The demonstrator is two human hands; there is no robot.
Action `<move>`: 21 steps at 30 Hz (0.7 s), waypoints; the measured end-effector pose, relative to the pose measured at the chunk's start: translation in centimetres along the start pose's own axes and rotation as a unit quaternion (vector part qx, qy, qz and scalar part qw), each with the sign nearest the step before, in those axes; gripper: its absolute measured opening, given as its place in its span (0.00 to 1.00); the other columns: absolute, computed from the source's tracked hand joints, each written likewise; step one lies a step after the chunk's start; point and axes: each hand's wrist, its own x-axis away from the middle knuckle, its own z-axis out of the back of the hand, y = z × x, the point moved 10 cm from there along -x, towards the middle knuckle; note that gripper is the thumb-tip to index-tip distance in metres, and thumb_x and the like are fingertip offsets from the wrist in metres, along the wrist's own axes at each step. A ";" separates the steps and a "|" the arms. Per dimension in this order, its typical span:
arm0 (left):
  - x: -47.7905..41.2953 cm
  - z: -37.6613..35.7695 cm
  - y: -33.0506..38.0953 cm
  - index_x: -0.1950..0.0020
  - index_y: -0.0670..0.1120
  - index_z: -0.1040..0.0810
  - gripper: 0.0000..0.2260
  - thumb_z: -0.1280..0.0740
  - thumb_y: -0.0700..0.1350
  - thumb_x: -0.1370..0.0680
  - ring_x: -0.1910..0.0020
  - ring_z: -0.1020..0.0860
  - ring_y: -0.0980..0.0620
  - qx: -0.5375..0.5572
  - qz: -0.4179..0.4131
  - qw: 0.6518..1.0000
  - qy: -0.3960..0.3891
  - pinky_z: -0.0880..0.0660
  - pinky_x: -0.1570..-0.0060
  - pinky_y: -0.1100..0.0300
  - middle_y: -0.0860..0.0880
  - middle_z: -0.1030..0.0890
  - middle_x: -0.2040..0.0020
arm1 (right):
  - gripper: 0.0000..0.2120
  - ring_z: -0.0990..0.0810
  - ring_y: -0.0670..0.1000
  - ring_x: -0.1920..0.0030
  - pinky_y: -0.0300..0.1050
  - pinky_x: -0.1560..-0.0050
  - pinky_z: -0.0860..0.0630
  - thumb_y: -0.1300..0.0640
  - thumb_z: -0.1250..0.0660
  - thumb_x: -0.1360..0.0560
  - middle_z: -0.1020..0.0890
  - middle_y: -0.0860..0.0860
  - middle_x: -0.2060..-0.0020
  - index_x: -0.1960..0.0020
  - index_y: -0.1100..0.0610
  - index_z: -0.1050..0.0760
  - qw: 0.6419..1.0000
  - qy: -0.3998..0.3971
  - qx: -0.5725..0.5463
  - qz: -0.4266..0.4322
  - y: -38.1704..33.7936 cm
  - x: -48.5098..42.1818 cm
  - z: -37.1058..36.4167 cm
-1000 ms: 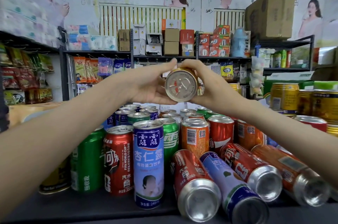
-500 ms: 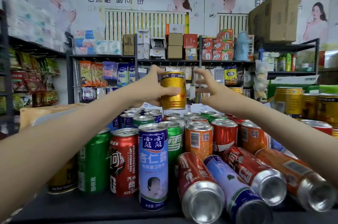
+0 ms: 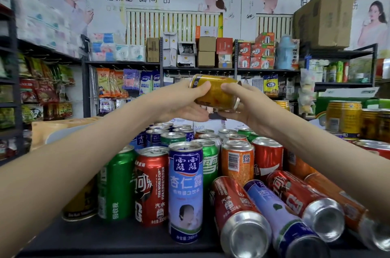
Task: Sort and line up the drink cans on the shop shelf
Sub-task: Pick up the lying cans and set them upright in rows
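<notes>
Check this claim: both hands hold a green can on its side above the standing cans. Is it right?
No. The head view shows the can is golden yellow, not green. The left hand and right hand hold it on its side above the standing cans.

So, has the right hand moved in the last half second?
Yes. The right hand shifted left, toward the upright blue can, and now grips the gold can.

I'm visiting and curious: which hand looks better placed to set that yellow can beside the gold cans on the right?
Probably the right hand: it grips the yellow can at the end nearer the gold cans. The left hand holds the far end and would reach across.
</notes>
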 end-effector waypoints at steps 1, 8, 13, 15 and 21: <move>0.1 0.3 -0.1 0.39 0.42 0.32 0.16 0.39 0.52 0.20 0.58 0.16 0.47 -0.057 0.001 0.998 -0.001 0.19 0.58 0.58 0.37 0.18 0.54 | 0.14 0.21 0.56 0.44 0.50 0.45 0.21 0.55 0.35 0.23 0.21 0.58 0.46 0.41 0.62 0.27 1.000 0.020 0.006 0.009 -0.2 -0.3 0.5; 0.7 2.7 0.9 0.44 0.46 0.23 0.15 0.34 0.56 0.24 0.52 0.22 0.53 -0.393 -0.070 0.914 0.080 0.23 0.49 0.57 0.51 0.21 0.50 | 0.15 0.23 0.49 0.50 0.46 0.49 0.21 0.57 0.29 0.27 0.23 0.53 0.51 0.44 0.58 0.31 0.990 0.081 0.116 0.011 -0.1 -2.2 1.7; 0.8 2.6 -0.3 0.36 0.50 0.27 0.19 0.33 0.55 0.25 0.43 0.25 0.54 -0.461 -0.066 0.885 0.025 0.29 0.41 0.59 0.53 0.22 0.41 | 0.30 0.21 0.57 0.47 0.55 0.49 0.20 0.55 0.24 0.32 0.25 0.55 0.47 0.38 0.55 0.39 0.978 0.096 0.182 -0.025 1.9 -3.5 1.9; 0.7 2.3 -1.5 0.34 0.50 0.27 0.21 0.33 0.56 0.25 0.41 0.25 0.54 -0.470 -0.054 0.881 -0.007 0.31 0.40 0.60 0.53 0.23 0.39 | 0.31 0.21 0.56 0.47 0.57 0.47 0.21 0.55 0.24 0.33 0.26 0.53 0.50 0.39 0.55 0.40 0.972 0.090 0.214 -0.027 2.2 -3.7 1.6; 0.6 1.5 -2.7 0.30 0.53 0.33 0.25 0.34 0.57 0.25 0.37 0.28 0.54 -0.464 -0.045 0.884 -0.044 0.33 0.41 0.62 0.53 0.27 0.34 | 0.29 0.21 0.52 0.51 0.45 0.56 0.21 0.53 0.25 0.31 0.25 0.53 0.50 0.38 0.57 0.37 0.962 0.033 0.265 -0.055 3.0 -4.6 0.0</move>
